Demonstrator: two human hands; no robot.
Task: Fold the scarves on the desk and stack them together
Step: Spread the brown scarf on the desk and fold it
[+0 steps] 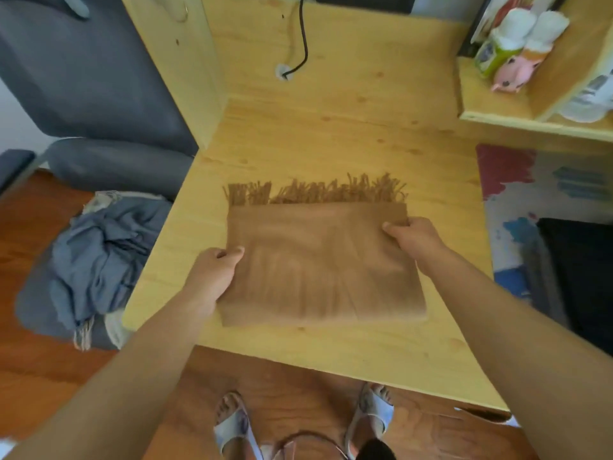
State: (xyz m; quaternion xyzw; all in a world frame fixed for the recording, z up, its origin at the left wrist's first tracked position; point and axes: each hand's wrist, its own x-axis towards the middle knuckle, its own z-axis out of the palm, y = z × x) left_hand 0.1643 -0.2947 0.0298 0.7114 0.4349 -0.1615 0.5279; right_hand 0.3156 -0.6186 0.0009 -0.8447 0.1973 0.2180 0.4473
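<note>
Head view: the tan scarf (321,260) lies folded into a neat rectangle on the table (348,121), fringe away from the person. The left hand (212,277) and right hand (414,237) pinch its side edges. A crumpled blue scarf (99,257) waits unfolded on a seat beside the table, so stacking likely remains.

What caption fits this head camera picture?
Both hands, left hand and right hand, hold a folded brown scarf on the desk.
</note>
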